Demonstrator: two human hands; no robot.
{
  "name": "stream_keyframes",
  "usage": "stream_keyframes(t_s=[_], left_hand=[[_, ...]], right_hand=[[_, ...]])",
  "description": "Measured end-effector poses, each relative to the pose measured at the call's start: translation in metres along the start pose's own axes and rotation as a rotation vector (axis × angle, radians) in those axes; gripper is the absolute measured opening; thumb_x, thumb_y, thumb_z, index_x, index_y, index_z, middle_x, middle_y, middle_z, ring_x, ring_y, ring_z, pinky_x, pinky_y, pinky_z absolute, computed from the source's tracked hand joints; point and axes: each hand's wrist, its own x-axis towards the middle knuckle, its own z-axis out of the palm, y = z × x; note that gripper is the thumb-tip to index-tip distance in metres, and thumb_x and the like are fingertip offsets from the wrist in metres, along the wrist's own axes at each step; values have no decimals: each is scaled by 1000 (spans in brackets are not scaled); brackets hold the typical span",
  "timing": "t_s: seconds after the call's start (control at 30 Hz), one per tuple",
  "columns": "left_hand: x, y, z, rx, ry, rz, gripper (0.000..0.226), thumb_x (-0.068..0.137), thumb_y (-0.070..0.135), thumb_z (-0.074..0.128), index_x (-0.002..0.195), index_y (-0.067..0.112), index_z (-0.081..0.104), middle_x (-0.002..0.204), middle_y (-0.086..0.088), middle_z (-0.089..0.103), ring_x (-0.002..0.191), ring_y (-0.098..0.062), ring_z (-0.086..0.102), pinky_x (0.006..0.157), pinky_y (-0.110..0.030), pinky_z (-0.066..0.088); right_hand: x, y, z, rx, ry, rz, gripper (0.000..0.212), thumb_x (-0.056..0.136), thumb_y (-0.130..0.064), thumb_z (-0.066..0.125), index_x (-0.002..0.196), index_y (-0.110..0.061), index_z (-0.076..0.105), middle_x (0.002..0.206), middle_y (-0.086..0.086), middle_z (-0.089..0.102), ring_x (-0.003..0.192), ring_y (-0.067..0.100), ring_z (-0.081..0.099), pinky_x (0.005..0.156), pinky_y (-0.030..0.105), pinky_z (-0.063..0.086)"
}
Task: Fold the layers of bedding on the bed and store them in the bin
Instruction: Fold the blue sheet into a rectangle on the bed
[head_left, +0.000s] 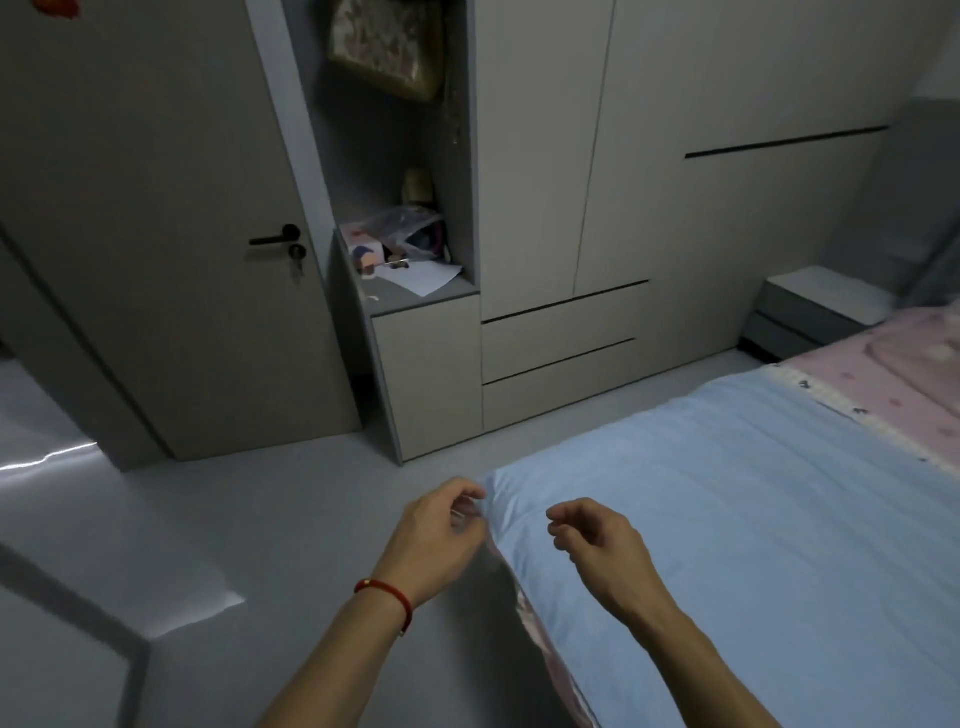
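At the bed's corner, our left hand (447, 525) pinches the blue sheet (727, 519); our right hand (592, 535), loosely curled and holding nothing, should grab the edge too.

Left hand: my left hand (441, 535) pinches the corner of the blue sheet (727, 519), a red string bracelet (387, 595) on its wrist.
Right hand: my right hand (597, 540) hovers just right of that pinch, fingers loosely curled, holding nothing.
Beyond the pinch: a pink patterned sheet (914, 374), farther up the bed.
Past the corner: wardrobe (623, 182), door (156, 208).

Grey door (156, 208), pale wardrobe (649, 182) — cluttered niche shelf (415, 288) between — nightstand (810, 312) far right
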Motion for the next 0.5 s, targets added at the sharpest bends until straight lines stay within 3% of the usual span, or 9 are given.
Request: stream_keyframes(t_s=[0.17, 0.33, 0.5], left_hand=[[129, -7, -17, 26, -188, 72, 31, 91, 22, 64, 120, 30, 61, 110, 10, 62, 101, -7, 61, 88, -21, 53], [271, 1, -31, 86, -325, 182, 31, 93, 23, 61, 122, 31, 59, 113, 9, 61, 106, -9, 58, 88, -22, 48], [428, 13, -25, 215, -434, 284, 35, 93, 26, 60, 127, 31, 57, 118, 8, 59, 110, -11, 55, 93, -26, 47]], right_hand=[[91, -28, 7, -35, 116, 93, 18, 103, -22, 57, 114, -28, 69, 109, -11, 73, 99, 3, 68, 82, 14, 53], [208, -37, 21, 93, 276, 208, 18, 99, -20, 58, 107, -29, 71, 100, -10, 75, 94, 8, 70, 89, 34, 59], [345, -23, 38, 274, 385, 263, 17, 95, -17, 60, 97, -29, 73, 89, -5, 76, 84, 12, 72, 86, 41, 59]])
